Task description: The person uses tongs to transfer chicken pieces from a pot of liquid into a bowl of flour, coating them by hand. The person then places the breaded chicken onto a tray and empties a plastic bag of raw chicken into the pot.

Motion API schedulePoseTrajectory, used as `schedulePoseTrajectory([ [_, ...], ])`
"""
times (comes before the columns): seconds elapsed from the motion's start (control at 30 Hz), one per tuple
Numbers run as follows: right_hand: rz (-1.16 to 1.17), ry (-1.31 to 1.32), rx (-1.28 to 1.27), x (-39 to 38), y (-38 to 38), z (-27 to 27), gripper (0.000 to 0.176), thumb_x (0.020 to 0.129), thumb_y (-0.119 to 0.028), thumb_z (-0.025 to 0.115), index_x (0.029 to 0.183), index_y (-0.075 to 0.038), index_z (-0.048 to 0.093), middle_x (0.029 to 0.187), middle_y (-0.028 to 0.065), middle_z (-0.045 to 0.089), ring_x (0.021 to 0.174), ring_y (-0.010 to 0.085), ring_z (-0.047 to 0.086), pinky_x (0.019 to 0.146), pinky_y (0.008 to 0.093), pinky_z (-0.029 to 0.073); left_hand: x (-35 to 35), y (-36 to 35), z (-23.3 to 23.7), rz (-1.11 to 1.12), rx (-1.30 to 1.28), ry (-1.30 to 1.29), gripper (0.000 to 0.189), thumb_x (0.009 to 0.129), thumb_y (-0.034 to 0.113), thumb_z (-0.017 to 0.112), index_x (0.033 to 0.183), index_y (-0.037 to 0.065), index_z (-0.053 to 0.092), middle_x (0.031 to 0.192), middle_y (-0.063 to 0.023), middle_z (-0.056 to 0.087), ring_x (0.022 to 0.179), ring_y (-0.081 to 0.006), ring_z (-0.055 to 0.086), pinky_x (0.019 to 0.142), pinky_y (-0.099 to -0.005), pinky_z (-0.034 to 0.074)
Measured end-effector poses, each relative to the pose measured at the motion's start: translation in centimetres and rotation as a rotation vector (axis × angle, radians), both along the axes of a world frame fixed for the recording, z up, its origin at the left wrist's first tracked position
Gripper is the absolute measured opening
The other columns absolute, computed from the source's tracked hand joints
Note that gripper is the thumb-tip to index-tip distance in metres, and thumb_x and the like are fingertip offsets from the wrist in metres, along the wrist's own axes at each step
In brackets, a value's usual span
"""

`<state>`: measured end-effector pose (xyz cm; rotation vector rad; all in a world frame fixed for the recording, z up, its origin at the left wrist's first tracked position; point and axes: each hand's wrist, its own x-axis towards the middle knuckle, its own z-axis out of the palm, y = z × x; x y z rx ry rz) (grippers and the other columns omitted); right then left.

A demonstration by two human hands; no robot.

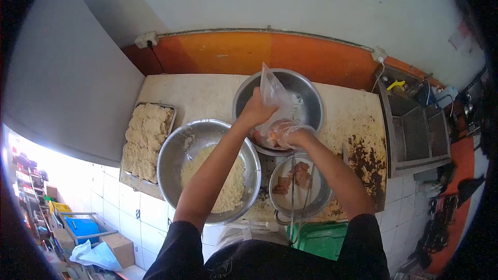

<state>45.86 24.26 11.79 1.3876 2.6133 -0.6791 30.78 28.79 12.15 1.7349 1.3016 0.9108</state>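
Observation:
My left hand is closed on the upper part of a clear plastic bag, above the large metal bowl at the back. My right hand, in a clear plastic glove, is at the bag's lower end among orange-red pieces; its fingers are hard to make out. Just in front, a smaller metal pot holds pale liquid, pieces of raw meat and long metal tongs. To the left, a wide metal bowl contains pale yellow crumbly flour, partly hidden by my left forearm.
A tray heaped with coated pieces lies at the table's left. A grey compartmented rack stands at the right. Below the front edge is a green bin. The wooden table has dark stains at right.

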Motion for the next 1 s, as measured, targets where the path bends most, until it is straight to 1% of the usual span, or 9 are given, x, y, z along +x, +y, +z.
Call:
schedulePoseTrajectory([
  [0.1,0.053,-0.019,0.03,0.4,-0.6,3.6,0.026,0.071,-0.02,0.068,0.091,-0.005,0.063,0.091,0.0164,0.065,0.089,0.0308,0.062,0.078,0.0366,0.049,-0.9,-0.6,-0.7,-0.013,-0.037,0.175,0.056,0.078,0.032,0.071,0.11,-0.004,0.043,0.106,-0.0299,0.058,0.104,-0.044,0.056,0.088,-0.0457,0.045],
  [0.17,-0.424,0.3,-0.247,2.1,-3.1,8.2,0.027,0.07,-0.02,0.073,0.092,-0.008,0.063,0.091,0.0115,0.065,0.086,0.0244,0.063,0.077,0.0336,0.05,-1.9,-0.4,-2.1,0.017,-0.043,0.128,0.055,0.078,0.031,0.071,0.11,-0.004,0.043,0.105,-0.03,0.058,0.104,-0.0442,0.055,0.088,-0.0461,0.044],
  [0.23,-0.393,0.359,-0.405,3.7,-5.3,10.7,0.03,0.067,-0.017,0.074,0.092,-0.007,0.061,0.087,0.0061,0.064,0.08,0.0147,0.062,0.07,0.0302,0.05,-2.5,-0.2,-2.9,0.042,-0.045,0.077,0.054,0.079,0.03,0.07,0.11,-0.004,0.044,0.105,-0.0302,0.058,0.105,-0.0443,0.055,0.088,-0.0465,0.044],
  [0.3,-0.245,0.478,-0.566,5.1,-7.9,9.6,0.037,0.07,-0.021,0.073,0.098,-0.004,0.056,0.091,0.0069,0.063,0.083,0.0168,0.062,0.071,0.0314,0.05,-3.0,-0.3,-3.0,0.039,0.02,0.013,0.047,0.081,0.026,0.068,0.109,-0.004,0.045,0.106,-0.0304,0.058,0.105,-0.0439,0.055,0.088,-0.0468,0.044],
  [0.4,-0.587,0.032,-0.73,1.9,-10.8,12.2,0.04,0.073,-0.027,0.073,0.098,-0.002,0.053,0.095,0.011,0.063,0.087,0.0229,0.063,0.075,0.0354,0.05,-3.3,-1.0,-2.1,0.018,-0.044,-0.036,0.041,0.082,0.02,0.065,0.109,-0.005,0.045,0.106,-0.0308,0.058,0.105,-0.0442,0.055,0.088,-0.047,0.044],
  [0.67,-0.145,0.112,0.01,-0.6,-4.0,5.2,0.033,0.095,-0.022,0.034,0.113,-0.003,0.054,0.108,0.0223,0.058,0.101,0.0324,0.059,0.087,0.0387,0.046,-2.6,-1.8,-0.7,0.037,-0.08,0.046,0.032,0.082,0.012,0.06,0.105,-0.003,0.044,0.105,-0.0318,0.057,0.105,-0.0466,0.053,0.087,-0.0477,0.043],
  [0.73,-0.061,-0.032,-0.057,-1.3,1.1,-6.6,0.027,0.089,-0.013,0.049,0.114,-0.005,0.056,0.11,0.0189,0.061,0.098,0.0282,0.061,0.087,0.0363,0.048,-2.2,-1.4,-1.3,0.059,-0.087,0.074,0.031,0.082,0.011,0.06,0.104,-0.003,0.044,0.104,-0.0319,0.057,0.104,-0.0474,0.053,0.085,-0.0481,0.044],
  [0.93,-0.059,0.095,-0.058,-4.4,3.3,-5.2,0.03,0.087,-0.013,0.052,0.116,-0.004,0.055,0.11,0.0181,0.061,0.098,0.0285,0.061,0.088,0.0366,0.048,-1.1,-0.1,-3.9,-0.058,0.179,0.117,0.042,0.083,0.014,0.061,0.114,-0.003,0.038,0.103,-0.0314,0.057,0.103,-0.0476,0.053,0.084,-0.0473,0.044],
  [1.0,-0.063,0.134,-0.056,-4.1,2.7,-5.1,0.031,0.087,-0.013,0.053,0.116,-0.004,0.055,0.11,0.0178,0.061,0.099,0.0286,0.061,0.088,0.0368,0.048,-0.4,0.9,-2.5,-0.106,-0.157,-0.105,0.063,0.081,0.02,0.069,0.132,0.001,0.037,0.125,-0.0244,0.046,0.121,-0.0349,0.046,0.099,-0.0409,0.039],
])
